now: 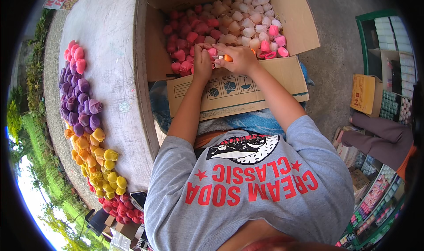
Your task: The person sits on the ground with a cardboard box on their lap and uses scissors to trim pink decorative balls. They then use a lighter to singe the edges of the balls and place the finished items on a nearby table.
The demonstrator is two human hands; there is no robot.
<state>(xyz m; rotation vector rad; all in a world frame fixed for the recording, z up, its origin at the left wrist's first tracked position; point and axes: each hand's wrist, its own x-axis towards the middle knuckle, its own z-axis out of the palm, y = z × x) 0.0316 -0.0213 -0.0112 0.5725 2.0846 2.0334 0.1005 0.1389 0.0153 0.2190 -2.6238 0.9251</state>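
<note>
Both hands are together over the near edge of an open cardboard box [238, 108]. My left hand [202, 60] holds a pink rosebud-shaped piece [212, 53] by its side. My right hand [237, 59] grips a small orange-handled tool [228, 58], its metal end close to the pink piece; its exact kind is unclear. Inside the box lie many similar buds, red-pink ones [180, 55] on the left and pale cream-pink ones [248, 31] on the right. Pink-handled scissors [269, 55] rest among the buds right of my right hand, partly hidden.
On the left, a worn white table [122, 69] bears rows of pink, purple [78, 95], yellow [112, 155] and red buds, with a phone [139, 198] nearby. A blue towel [245, 122] lies under the box. At right stand filled shelves [397, 69] and another person [381, 138].
</note>
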